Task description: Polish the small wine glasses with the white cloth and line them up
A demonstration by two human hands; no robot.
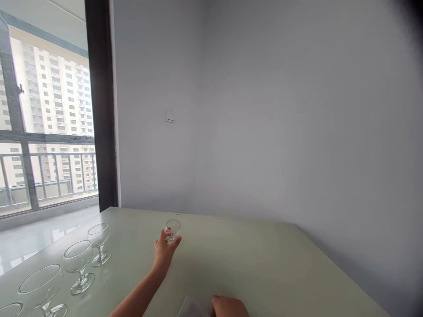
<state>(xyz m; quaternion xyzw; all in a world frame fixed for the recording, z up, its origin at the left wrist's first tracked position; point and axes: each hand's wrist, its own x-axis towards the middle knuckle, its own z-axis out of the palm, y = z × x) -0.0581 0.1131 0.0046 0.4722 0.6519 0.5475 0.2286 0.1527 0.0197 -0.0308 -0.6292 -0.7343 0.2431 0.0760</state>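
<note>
A clear stemmed glass [173, 225] stands upright over the far part of the table, with the fingers of my left hand [164, 247] wrapped round its lower part. My fingers partly hide its stem and foot. At the bottom edge of the view, my right hand [230, 307] is closed beside a pale grey-white cloth [192, 307] and seems to grip it. Its fingers are mostly cut off by the frame. Along the left side of the table stands a row of similar stemmed glasses, among them a far one [99, 237], a middle one [78, 262] and a nearer one [41, 288].
The pale green table [264, 264] has a glossy top and meets grey walls [264, 110] at the back and right. A light switch [170, 116] is on the back wall. To the left are a dark door frame [99, 105] and a window with a railing [59, 176].
</note>
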